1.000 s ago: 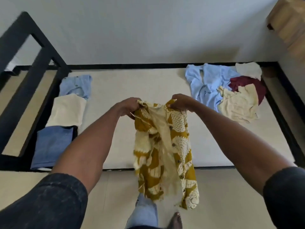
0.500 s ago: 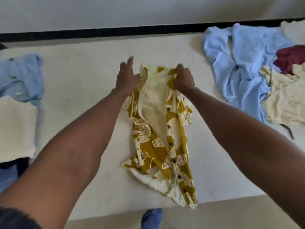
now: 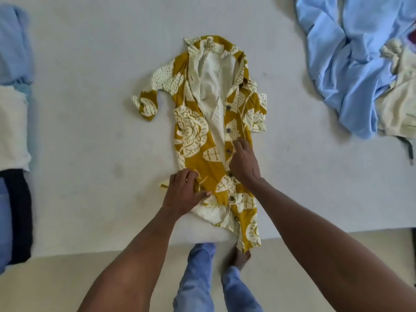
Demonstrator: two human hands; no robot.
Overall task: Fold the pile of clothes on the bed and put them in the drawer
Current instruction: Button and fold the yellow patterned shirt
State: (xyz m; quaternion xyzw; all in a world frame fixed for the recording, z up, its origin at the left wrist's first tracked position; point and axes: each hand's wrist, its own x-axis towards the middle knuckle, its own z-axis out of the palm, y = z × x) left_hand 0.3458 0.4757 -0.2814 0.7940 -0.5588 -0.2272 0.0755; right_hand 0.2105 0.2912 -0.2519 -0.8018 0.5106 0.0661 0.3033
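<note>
head view: a second ago the shirt (image 3: 213, 131) hung in the air, pinched at the collar by both hands; half a second ago it was being laid down. now it lies flat on the bed (image 3: 90, 109), collar far, hem near and trailing over the near edge, front open with the pale lining showing. so the laying-out looks done and the step in hand is probably smoothing or straightening the front before the first fold.

the hands have let go of the collar and come down to the near half of the shirt. the left hand (image 3: 183, 192) rests on the left front panel near the hem, fingers curled into the cloth, seemingly gathering its edge. the right hand (image 3: 244, 162) lies on the button strip, fingers nearly straight, pressing and grasping nothing.

the unfolded pile (image 3: 351, 64) lies far right, folded stack (image 3: 13, 122) at the left edge. no drawer is in view.
</note>
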